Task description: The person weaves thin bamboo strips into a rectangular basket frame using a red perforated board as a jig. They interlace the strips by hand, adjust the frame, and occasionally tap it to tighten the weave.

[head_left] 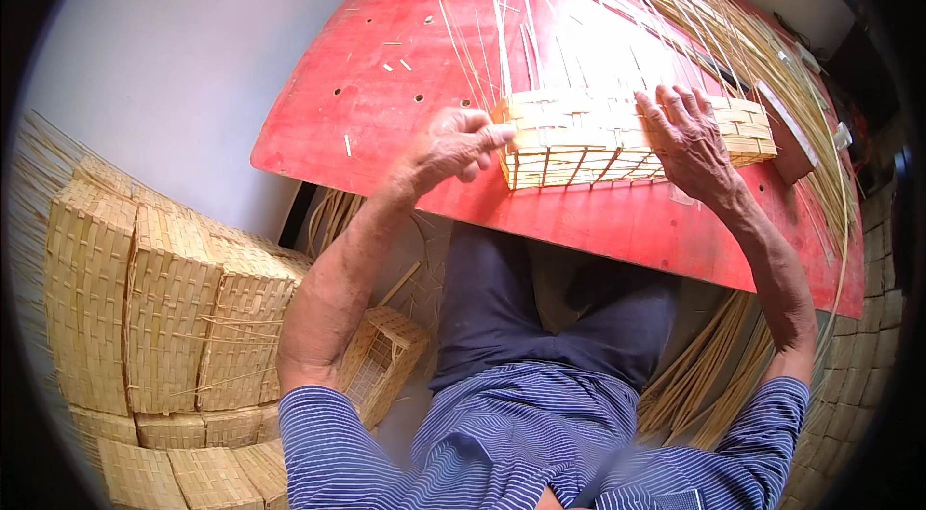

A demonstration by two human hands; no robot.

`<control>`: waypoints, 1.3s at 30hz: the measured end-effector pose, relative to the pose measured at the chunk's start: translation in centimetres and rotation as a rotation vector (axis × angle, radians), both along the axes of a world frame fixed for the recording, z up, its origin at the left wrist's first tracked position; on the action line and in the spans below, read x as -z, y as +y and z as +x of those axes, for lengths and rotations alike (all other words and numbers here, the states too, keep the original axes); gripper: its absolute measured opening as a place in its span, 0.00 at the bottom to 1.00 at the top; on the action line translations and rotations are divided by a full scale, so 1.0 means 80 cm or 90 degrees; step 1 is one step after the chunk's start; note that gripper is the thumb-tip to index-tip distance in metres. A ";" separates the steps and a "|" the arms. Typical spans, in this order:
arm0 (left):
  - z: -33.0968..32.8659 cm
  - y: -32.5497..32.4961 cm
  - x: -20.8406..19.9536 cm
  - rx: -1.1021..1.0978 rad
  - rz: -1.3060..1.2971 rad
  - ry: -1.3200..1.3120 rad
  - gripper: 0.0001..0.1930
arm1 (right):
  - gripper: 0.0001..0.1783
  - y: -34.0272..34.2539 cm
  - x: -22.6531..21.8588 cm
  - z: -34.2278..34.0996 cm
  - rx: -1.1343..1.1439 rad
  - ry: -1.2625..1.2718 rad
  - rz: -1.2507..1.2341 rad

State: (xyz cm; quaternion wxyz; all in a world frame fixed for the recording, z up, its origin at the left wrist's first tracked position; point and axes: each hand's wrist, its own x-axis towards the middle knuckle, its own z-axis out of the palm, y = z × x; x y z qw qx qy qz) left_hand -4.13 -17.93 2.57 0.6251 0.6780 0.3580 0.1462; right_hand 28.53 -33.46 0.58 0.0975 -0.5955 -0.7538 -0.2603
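A partly woven bamboo basket [569, 138] lies on its side on the red tabletop, long and shallow. Loose upright strips [503, 37] stick out from its far side. At its left end, my left hand [458, 145] is closed, thumb and forefinger pinched together by the corner; whatever is between them is too small to make out. My right hand [690, 138] grips the basket's right half, fingers over the woven band at the top edge. Its thumb is hard to see. Glare washes out part of the weave between the hands.
A reddish block [783, 138] touches the basket's right end. Long bamboo strips [772, 47] are piled along the table's far right edge. Finished woven baskets [169, 307] are stacked at lower left, with a smaller basket [386, 356] beside my leg. More strips [709, 370] lie below the table at right.
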 end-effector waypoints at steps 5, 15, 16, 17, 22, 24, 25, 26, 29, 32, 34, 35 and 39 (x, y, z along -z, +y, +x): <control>-0.010 0.030 0.000 -0.011 -0.026 -0.076 0.26 | 0.36 -0.011 0.003 0.002 -0.012 0.027 0.019; 0.009 0.063 0.004 0.290 -0.278 0.024 0.21 | 0.40 -0.017 0.001 -0.004 -0.019 -0.002 0.020; 0.009 0.064 0.005 0.294 -0.283 0.019 0.16 | 0.41 -0.017 0.002 -0.004 -0.013 -0.001 0.015; 0.011 0.065 0.005 0.300 -0.289 0.015 0.12 | 0.41 -0.018 0.003 -0.004 -0.004 0.001 0.009; 0.013 0.063 0.011 0.280 -0.321 0.007 0.11 | 0.45 -0.022 -0.005 -0.012 0.010 0.063 -0.047; 0.007 0.060 0.009 0.257 -0.340 -0.006 0.11 | 0.47 -0.023 -0.022 -0.021 0.019 0.079 -0.091; 0.005 0.062 0.010 0.271 -0.346 -0.003 0.10 | 0.47 -0.026 -0.035 -0.026 0.029 0.101 -0.128; 0.009 0.065 0.015 0.292 -0.353 -0.004 0.10 | 0.47 -0.033 -0.050 -0.031 0.045 0.118 -0.167; 0.011 0.064 0.017 0.298 -0.358 -0.004 0.09 | 0.45 -0.035 -0.092 -0.050 0.048 0.140 -0.205; 0.006 0.070 0.022 0.314 -0.361 -0.008 0.15 | 0.36 -0.014 -0.115 -0.090 0.016 0.282 -0.214; 0.010 0.070 0.021 0.330 -0.356 -0.010 0.19 | 0.33 0.011 -0.121 -0.116 -0.056 0.313 -0.271; 0.012 0.071 0.022 0.340 -0.350 -0.008 0.19 | 0.33 0.022 -0.118 -0.122 -0.054 0.309 -0.289; 0.009 0.074 0.032 0.338 -0.293 -0.005 0.22 | 0.33 0.067 -0.100 -0.131 -0.054 0.325 -0.375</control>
